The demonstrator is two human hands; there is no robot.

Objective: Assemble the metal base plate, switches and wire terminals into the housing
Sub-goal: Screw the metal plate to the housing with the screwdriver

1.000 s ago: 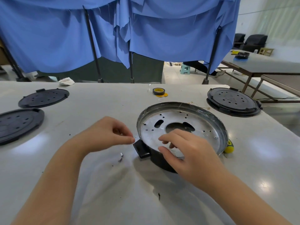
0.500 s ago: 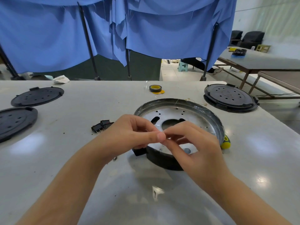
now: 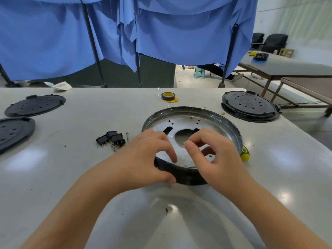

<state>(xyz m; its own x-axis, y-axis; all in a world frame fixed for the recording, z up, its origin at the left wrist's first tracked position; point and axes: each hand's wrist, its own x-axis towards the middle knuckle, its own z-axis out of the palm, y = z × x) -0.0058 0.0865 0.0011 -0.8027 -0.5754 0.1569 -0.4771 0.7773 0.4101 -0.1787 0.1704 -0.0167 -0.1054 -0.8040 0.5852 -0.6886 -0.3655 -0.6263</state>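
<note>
Both hands have come apart since a moment ago. Four black switches [image 3: 111,139] lie on the table [image 3: 71,177], just left of the left hand [image 3: 143,159]. That hand, the nearer one, holds the black housing's [image 3: 188,177] near rim, thumb outside. Inside sits the metal plate [image 3: 188,123]. Over it, the right hand [image 3: 213,159] pinches something tiny; I cannot tell what.

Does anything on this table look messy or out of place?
Slightly. The switches lie in a loose heap left of the housing, and a screwdriver is half tucked under its right rim. Nothing looks broken.
</note>
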